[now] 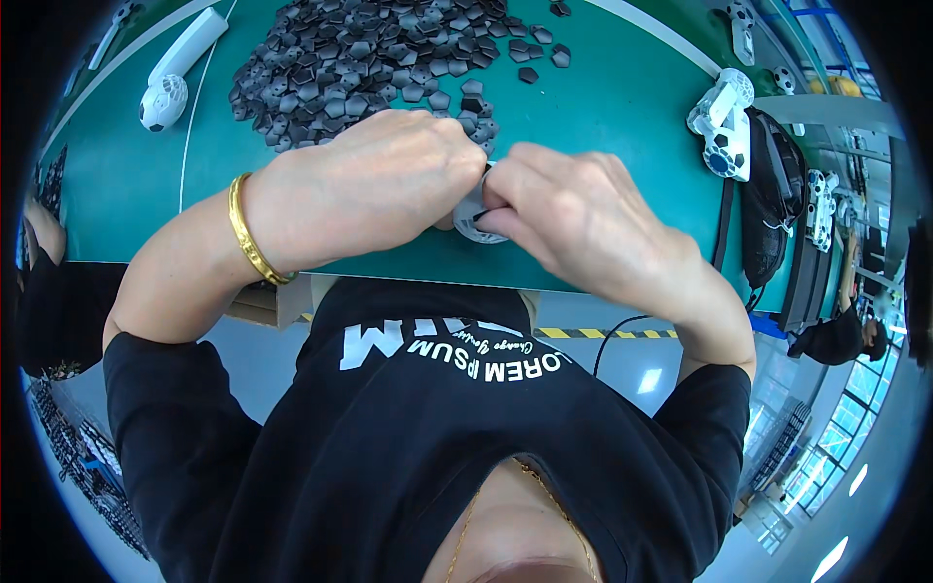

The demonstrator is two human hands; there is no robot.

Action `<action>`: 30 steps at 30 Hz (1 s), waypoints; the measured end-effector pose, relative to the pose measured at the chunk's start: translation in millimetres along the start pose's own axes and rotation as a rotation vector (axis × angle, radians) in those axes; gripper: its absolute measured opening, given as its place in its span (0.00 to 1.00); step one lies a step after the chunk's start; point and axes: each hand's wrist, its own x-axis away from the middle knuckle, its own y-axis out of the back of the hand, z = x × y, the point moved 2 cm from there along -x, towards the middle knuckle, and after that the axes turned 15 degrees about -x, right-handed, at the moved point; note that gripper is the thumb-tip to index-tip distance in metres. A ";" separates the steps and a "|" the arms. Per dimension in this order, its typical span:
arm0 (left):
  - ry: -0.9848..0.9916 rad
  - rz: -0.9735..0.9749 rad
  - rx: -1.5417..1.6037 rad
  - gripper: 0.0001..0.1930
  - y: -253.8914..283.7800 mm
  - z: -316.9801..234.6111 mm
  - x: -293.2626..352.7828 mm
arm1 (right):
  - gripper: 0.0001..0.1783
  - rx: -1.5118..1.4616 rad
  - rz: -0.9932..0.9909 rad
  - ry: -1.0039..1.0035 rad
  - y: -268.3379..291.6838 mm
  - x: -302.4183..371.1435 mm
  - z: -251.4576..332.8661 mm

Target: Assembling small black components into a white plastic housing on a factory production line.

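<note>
Over the green table (583, 117), close to its near edge, both my hands meet at a white rounded shell (468, 225). My left hand (379, 175), a gold bangle at its wrist, is curled around the shell's left side; its fingertips are mostly hidden. From the right, my right hand (573, 199) pinches a small black piece (480, 215) against the shell's rim. Just beyond my hands spreads a large heap of black pentagon pieces (350, 68), with several loose ones at its right edge.
At the left lies a white part with a football-patterned ball end (163, 102). Similar white parts (724, 121) are piled at the right, beside a black bag (773, 194). Other people sit at both sides; a person's arm (44, 231) shows at the left.
</note>
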 end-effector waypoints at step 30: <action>-0.004 0.073 -0.017 0.05 1.4 2.7 -1.8 | 0.11 -0.028 0.190 -0.209 16.0 -23.3 -11.2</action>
